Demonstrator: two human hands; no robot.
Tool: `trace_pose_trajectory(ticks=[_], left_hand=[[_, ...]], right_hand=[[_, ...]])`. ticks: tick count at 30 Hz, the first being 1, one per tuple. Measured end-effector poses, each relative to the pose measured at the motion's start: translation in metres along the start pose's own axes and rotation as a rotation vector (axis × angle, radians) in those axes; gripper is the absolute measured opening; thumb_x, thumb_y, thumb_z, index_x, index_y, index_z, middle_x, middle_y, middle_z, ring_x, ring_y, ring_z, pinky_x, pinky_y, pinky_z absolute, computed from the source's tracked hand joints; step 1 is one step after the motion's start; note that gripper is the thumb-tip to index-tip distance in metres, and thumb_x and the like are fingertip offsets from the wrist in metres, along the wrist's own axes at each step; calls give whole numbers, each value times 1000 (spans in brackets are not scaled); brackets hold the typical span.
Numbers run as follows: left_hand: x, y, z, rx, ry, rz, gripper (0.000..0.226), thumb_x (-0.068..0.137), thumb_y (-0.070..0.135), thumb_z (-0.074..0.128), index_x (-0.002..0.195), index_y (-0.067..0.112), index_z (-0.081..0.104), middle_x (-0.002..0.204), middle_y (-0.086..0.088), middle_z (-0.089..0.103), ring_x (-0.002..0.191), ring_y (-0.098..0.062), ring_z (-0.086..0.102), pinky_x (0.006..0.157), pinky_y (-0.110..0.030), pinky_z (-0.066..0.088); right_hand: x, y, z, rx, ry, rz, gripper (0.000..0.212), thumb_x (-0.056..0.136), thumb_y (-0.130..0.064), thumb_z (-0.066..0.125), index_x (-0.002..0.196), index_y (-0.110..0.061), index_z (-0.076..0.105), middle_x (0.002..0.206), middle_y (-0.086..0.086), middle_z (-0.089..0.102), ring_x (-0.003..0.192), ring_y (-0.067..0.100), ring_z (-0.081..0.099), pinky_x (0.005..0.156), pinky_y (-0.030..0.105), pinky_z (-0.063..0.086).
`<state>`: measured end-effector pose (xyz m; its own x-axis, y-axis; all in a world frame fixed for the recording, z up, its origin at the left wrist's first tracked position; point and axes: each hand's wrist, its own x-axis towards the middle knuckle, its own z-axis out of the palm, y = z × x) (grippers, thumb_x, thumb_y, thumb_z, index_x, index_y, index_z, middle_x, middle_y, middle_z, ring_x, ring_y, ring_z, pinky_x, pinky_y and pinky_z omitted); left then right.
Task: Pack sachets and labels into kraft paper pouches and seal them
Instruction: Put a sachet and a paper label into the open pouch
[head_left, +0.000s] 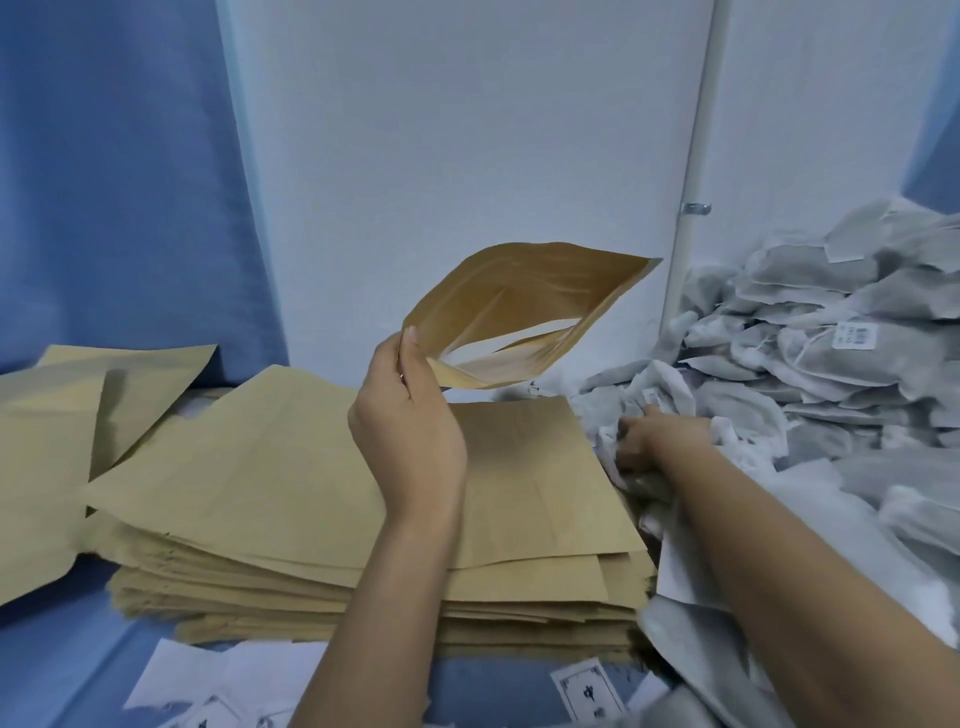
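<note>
left hand (410, 431): pinches the kraft pouch (519, 317) by one corner, its mouth gaping toward 3 o'clock, likely so it can be filled.
right hand (649, 441): dug into the sachet pile (831, 338) at 3 o'clock; can't tell if it grips one.
spare pouches (311, 493): stacked at 7 o'clock.
labels (587, 691): at 6 o'clock, nearest.

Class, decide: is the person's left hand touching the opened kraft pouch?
Touching. The head view shows the left hand pinching the left corner of the opened kraft pouch between thumb and fingers, holding it up.
</note>
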<state>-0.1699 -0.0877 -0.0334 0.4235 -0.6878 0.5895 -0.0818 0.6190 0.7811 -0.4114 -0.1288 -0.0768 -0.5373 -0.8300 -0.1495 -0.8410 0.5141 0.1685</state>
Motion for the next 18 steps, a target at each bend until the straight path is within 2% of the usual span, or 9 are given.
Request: trace_pose_trajectory(ticks=[3,5,8,14,18], left_hand=[[-3,10,-3,-6,-2,-8,39,101,25,42,62,25,41,49,17,42,49,-6,35,48,-16,30],[-8,19,-5,-25,-2,-24,39,101,24,42,61,26,40,49,17,42,48,-5,34,48,-16,29],[-18,33,-10,-42,-4,-28,39,101,23,42,62,26,40,48,18,43,47,-4,36,47,-14,29],[-43,55,-29,-43,-24,-18,30,101,24,42,72,16,47,52,21,48,50,-1,41,50,-11,31],[-61,63,-49,-60,-46,0,30,100,25,43,79,11,59,60,3,50,56,6,47,55,-7,33]], right_hand=[[-16,8,4,14,0,-15,61,83,-39,43,142,-37,27,158,-4,7,141,29,17,103,55,31],[-30,13,5,43,-4,-23,60,82,-35,47,139,-37,30,154,-2,17,138,31,25,101,53,33],[-53,17,10,71,31,-50,52,85,-36,42,136,-35,35,148,0,28,133,33,33,101,50,34],[-94,25,19,98,58,-76,50,89,-36,37,138,-34,37,150,1,28,132,35,37,105,50,31],[-118,23,27,169,133,-100,43,88,-34,42,130,-33,45,146,1,33,123,35,45,97,46,32]])
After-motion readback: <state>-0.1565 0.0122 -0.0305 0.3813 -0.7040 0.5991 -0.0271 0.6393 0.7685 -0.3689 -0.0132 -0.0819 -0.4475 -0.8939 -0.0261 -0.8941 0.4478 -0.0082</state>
